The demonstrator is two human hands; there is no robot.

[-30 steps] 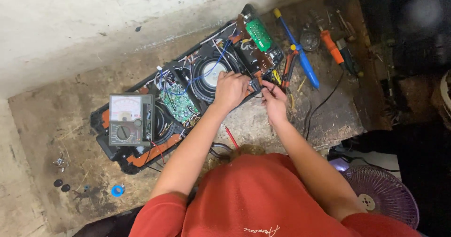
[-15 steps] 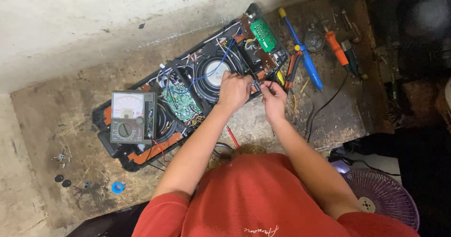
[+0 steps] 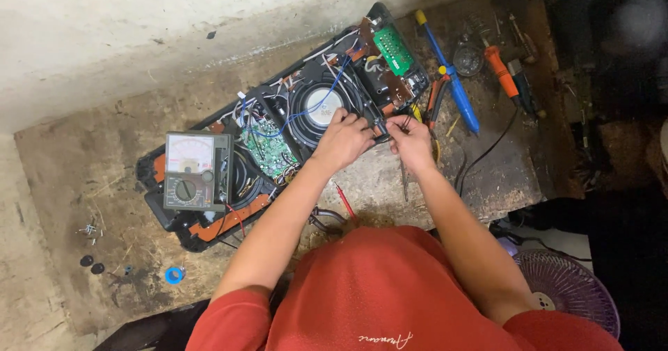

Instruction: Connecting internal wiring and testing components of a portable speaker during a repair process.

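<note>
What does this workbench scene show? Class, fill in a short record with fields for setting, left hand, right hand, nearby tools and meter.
Setting: worn wooden bench against a pale wall
Left hand: on the opened speaker unit, beside a round speaker cone
Right hand: at the unit's edge, pinching something small, too small to tell
Nearby tools: blue-handled tool, orange-handled tool
Meter: analogue multimeter lying on the unit

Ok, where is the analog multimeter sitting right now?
In the head view, the analog multimeter lies on the left end of the opened speaker housing, left of the green circuit board and the left hand.

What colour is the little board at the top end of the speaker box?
Green, clearest in the head view: the little board in the opened speaker box.
</note>
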